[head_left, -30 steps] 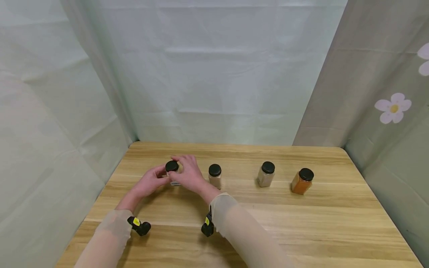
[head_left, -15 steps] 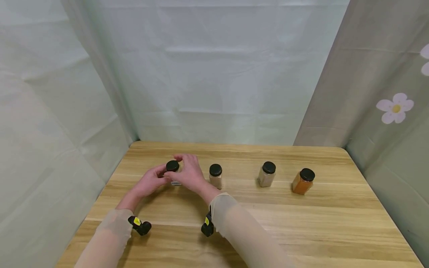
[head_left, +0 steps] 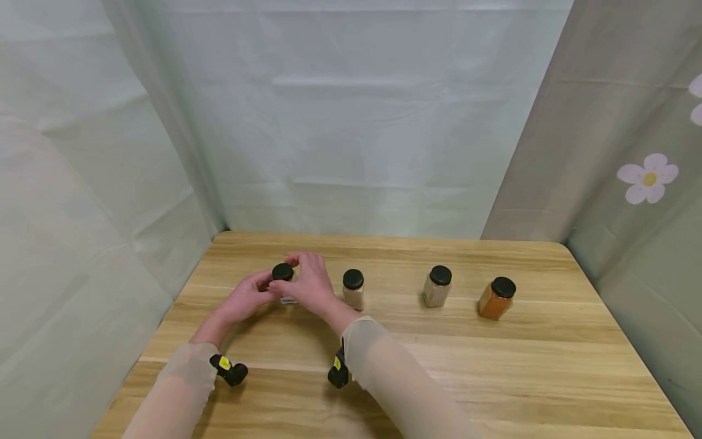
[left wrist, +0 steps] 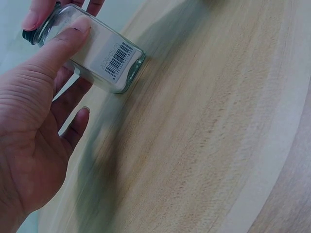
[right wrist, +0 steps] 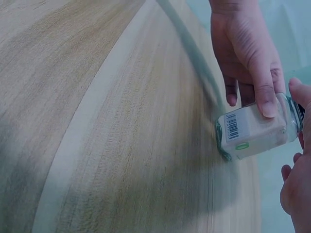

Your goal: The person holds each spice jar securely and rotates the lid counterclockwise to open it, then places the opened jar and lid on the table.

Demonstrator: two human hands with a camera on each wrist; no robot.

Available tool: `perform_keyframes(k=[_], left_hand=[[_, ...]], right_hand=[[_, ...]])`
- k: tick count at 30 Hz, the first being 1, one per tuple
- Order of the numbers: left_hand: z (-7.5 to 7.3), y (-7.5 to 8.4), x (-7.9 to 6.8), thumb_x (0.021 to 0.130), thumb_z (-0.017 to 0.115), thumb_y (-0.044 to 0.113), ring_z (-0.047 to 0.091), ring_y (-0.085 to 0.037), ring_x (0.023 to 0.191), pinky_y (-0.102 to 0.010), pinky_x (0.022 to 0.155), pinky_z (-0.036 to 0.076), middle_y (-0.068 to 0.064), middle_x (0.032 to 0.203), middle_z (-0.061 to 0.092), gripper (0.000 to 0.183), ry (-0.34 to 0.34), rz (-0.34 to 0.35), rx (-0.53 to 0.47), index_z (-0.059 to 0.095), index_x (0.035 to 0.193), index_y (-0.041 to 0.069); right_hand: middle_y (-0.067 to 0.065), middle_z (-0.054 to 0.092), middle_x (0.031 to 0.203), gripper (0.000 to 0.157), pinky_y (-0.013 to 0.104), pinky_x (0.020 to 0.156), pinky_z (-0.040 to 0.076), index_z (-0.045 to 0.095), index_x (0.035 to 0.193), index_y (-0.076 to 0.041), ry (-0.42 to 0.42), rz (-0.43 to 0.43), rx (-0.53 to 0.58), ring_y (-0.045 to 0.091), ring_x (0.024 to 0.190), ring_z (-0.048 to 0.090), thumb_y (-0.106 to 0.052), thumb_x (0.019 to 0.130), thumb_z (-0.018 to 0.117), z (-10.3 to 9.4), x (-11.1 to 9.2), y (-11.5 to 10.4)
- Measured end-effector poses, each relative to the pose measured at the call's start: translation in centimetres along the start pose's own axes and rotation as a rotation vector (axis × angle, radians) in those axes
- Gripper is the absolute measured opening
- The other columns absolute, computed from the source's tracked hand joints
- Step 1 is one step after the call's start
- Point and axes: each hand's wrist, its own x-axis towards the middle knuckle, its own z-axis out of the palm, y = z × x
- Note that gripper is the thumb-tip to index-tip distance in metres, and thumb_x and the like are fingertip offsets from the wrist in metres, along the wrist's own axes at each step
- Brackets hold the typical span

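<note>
At the left of the table, both hands are on a square glass spice jar with pale contents and a black lid. My left hand grips the jar's body, its thumb lying flat along one glass side above the barcode label. From the right, my right hand holds the lid between thumb and fingers. The jar's base is right at the wooden tabletop. In the head view, the right hand hides much of the jar's body.
Just right of the hands stands a second black-lidded jar with pale contents. Farther right are another pale jar and one with orange contents. Pale curtains hang behind the wooden table and at both sides.
The right thumb has shifted slightly left along the near side of the lid, and the right fingers have moved a little. The left hand and the other jars stay in place.
</note>
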Motion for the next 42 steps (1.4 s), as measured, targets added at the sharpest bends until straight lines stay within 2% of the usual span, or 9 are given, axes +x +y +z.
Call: perform_keyframes(k=[6, 13, 21, 26, 29, 31, 37, 42], left_hand=[[0.08, 0.16, -0.03, 0.099, 0.071, 0.023, 0.054, -0.029, 0.123, -0.029, 0.097, 0.049, -0.008, 0.142, 0.059, 0.047, 0.011, -0.011, 0.032, 0.059, 0.144, 0.016], [0.07, 0.31, -0.05, 0.099, 0.070, 0.023, 0.053, -0.032, 0.129, -0.041, 0.101, 0.048, -0.010, 0.146, 0.056, 0.050, 0.005, -0.012, 0.038, 0.057, 0.146, 0.015], [0.13, 0.29, -0.11, 0.099, 0.070, 0.025, 0.054, -0.033, 0.127, -0.030, 0.095, 0.050, -0.011, 0.146, 0.056, 0.054, 0.013, -0.010, 0.039, 0.054, 0.149, 0.013], [0.20, 0.34, -0.12, 0.100, 0.069, 0.025, 0.051, -0.036, 0.131, -0.040, 0.100, 0.049, -0.013, 0.148, 0.054, 0.055, 0.017, -0.008, 0.046, 0.052, 0.151, 0.012], [0.16, 0.34, -0.10, 0.100, 0.069, 0.025, 0.050, -0.037, 0.134, -0.044, 0.102, 0.048, -0.014, 0.150, 0.052, 0.056, 0.015, -0.009, 0.044, 0.051, 0.152, 0.012], [0.15, 0.32, -0.08, 0.100, 0.069, 0.022, 0.050, -0.037, 0.133, -0.042, 0.101, 0.049, -0.015, 0.150, 0.052, 0.056, 0.014, -0.006, 0.035, 0.051, 0.151, 0.011], [0.17, 0.27, -0.03, 0.099, 0.069, 0.012, 0.054, -0.030, 0.126, -0.026, 0.095, 0.050, -0.016, 0.145, 0.056, 0.051, 0.015, 0.015, 0.016, 0.054, 0.148, 0.006], [0.20, 0.30, -0.13, 0.099, 0.069, 0.013, 0.056, -0.025, 0.121, -0.027, 0.093, 0.050, -0.013, 0.143, 0.058, 0.049, 0.021, 0.001, 0.021, 0.056, 0.146, 0.009]], right_hand=[[-0.010, 0.053, 0.114, 0.048, 0.033, 0.098, 0.041, 0.062, 0.121, -0.022, -0.010, -0.008, 0.039, 0.016, 0.121, 0.040, -0.046, 0.085, 0.083, -0.12, -0.11, 0.03], [-0.008, 0.057, 0.123, 0.046, 0.035, 0.102, 0.041, 0.065, 0.128, -0.019, -0.024, -0.043, 0.048, 0.016, 0.125, 0.039, -0.039, 0.089, 0.080, -0.18, -0.16, 0.18], [-0.005, 0.055, 0.139, 0.051, 0.037, 0.106, 0.041, 0.063, 0.141, -0.020, -0.062, -0.043, 0.075, 0.016, 0.131, 0.038, -0.031, 0.093, 0.074, -0.12, -0.15, 0.31], [-0.005, 0.053, 0.144, 0.055, 0.037, 0.106, 0.041, 0.059, 0.145, -0.021, -0.081, -0.043, 0.081, 0.016, 0.134, 0.037, -0.026, 0.091, 0.069, -0.22, -0.13, 0.24], [-0.005, 0.053, 0.145, 0.059, 0.038, 0.107, 0.040, 0.056, 0.148, -0.021, -0.086, -0.044, 0.079, 0.016, 0.135, 0.037, -0.029, 0.091, 0.070, -0.28, -0.16, 0.19], [-0.005, 0.053, 0.144, 0.061, 0.037, 0.108, 0.040, 0.055, 0.149, -0.021, -0.084, -0.044, 0.071, 0.015, 0.135, 0.037, -0.033, 0.092, 0.072, -0.30, -0.20, 0.17], [-0.004, 0.053, 0.145, 0.067, 0.036, 0.110, 0.039, 0.054, 0.149, -0.020, -0.075, -0.044, 0.031, 0.017, 0.137, 0.036, -0.043, 0.091, 0.076, -0.28, -0.23, 0.16], [-0.005, 0.054, 0.143, 0.068, 0.038, 0.109, 0.040, 0.056, 0.147, -0.022, -0.055, -0.021, 0.033, 0.018, 0.136, 0.037, -0.046, 0.088, 0.079, -0.22, -0.24, 0.12]])
